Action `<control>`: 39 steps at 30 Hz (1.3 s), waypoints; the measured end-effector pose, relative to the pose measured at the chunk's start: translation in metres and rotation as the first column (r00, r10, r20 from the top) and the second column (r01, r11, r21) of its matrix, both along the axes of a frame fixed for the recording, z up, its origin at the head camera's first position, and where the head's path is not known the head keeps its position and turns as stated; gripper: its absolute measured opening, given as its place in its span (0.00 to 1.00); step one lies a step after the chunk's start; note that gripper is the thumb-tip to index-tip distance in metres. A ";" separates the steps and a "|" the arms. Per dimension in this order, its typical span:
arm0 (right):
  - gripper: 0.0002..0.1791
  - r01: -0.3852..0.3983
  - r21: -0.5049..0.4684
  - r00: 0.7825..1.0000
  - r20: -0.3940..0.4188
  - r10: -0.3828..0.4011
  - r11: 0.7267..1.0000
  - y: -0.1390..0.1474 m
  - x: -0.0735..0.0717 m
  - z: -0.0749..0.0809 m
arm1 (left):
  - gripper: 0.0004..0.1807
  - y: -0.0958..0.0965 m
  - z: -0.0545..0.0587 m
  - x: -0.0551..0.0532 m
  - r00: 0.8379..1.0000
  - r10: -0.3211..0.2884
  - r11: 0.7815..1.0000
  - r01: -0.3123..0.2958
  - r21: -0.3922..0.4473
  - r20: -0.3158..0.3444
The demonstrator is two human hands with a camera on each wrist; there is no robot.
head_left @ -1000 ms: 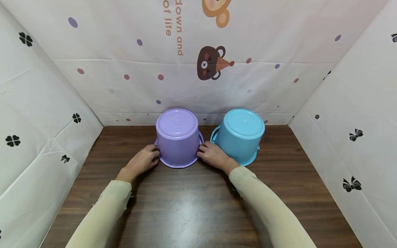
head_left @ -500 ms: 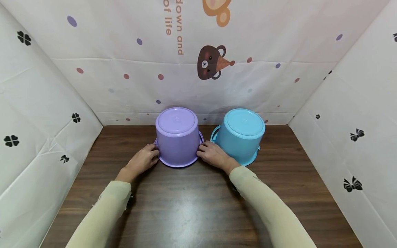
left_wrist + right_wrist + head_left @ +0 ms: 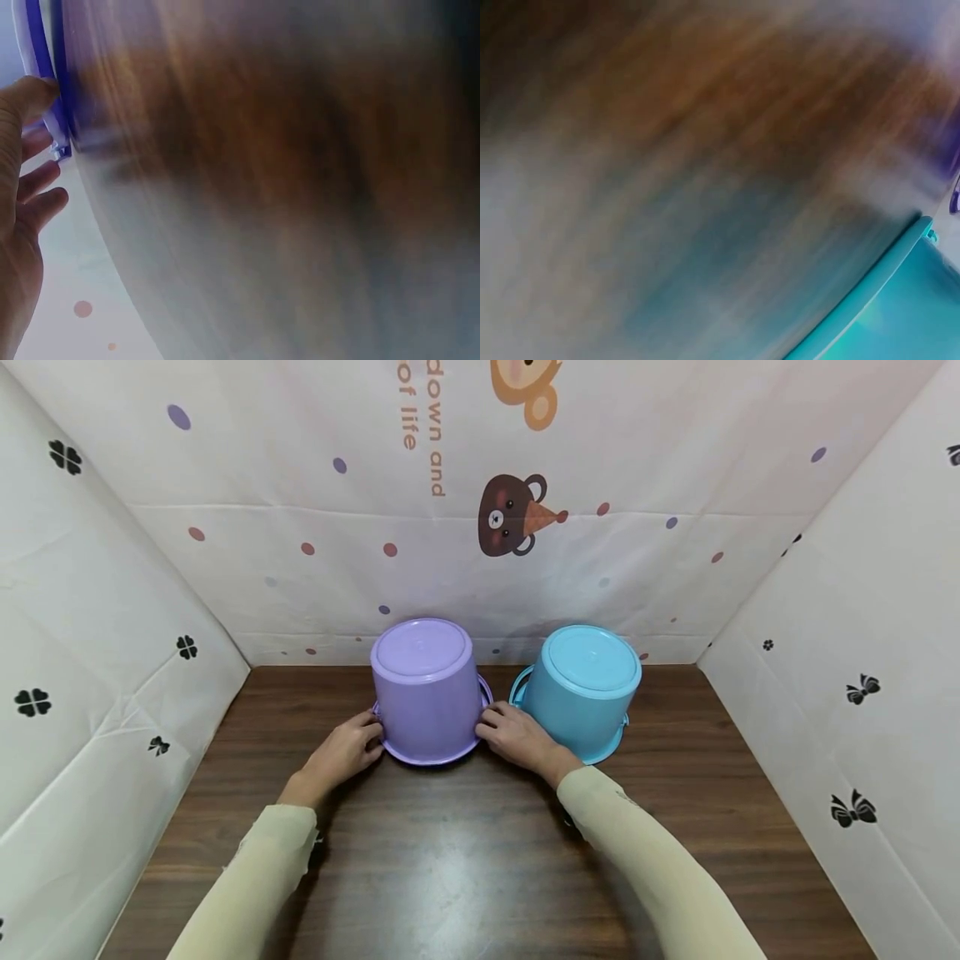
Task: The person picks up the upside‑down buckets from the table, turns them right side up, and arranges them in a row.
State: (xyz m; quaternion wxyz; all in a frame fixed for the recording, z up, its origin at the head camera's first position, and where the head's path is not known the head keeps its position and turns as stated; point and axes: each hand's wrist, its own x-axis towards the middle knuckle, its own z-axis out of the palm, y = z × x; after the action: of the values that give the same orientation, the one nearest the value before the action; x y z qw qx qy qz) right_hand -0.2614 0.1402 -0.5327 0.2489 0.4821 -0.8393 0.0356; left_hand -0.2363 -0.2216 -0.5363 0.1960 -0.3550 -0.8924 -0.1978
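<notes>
A purple bucket stands upside down near the back wall, its base leaning slightly left and back. My left hand holds its rim at the left side. In the left wrist view, the thumb of the left hand lies on the purple rim with the fingers beneath. At the opposite side, my right hand grips the rim close to the bucket's handle; its fingertips are partly hidden. The right wrist view does not show that hand.
Just right of the right hand, an upside-down blue bucket stands on the dark wooden table. Its rim also appears in the right wrist view. White printed sheets enclose the table at the back and both sides.
The purple bucket's base has tipped slightly up and to the left, while its rim stays almost in place. Both hands keep their hold, and the blue bucket stays put.
</notes>
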 end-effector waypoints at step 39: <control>0.09 -0.028 -0.145 0.998 0.048 0.036 0.989 -0.001 0.007 0.008 | 0.10 0.011 0.010 0.014 0.986 0.140 0.964 -0.155 0.217 0.086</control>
State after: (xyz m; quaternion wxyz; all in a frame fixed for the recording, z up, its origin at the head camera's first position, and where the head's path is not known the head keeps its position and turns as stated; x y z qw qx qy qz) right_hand -0.2542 0.1390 -0.5249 0.2614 0.4751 -0.8326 0.1125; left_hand -0.2222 -0.2108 -0.5260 0.2176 -0.2561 -0.8948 -0.2938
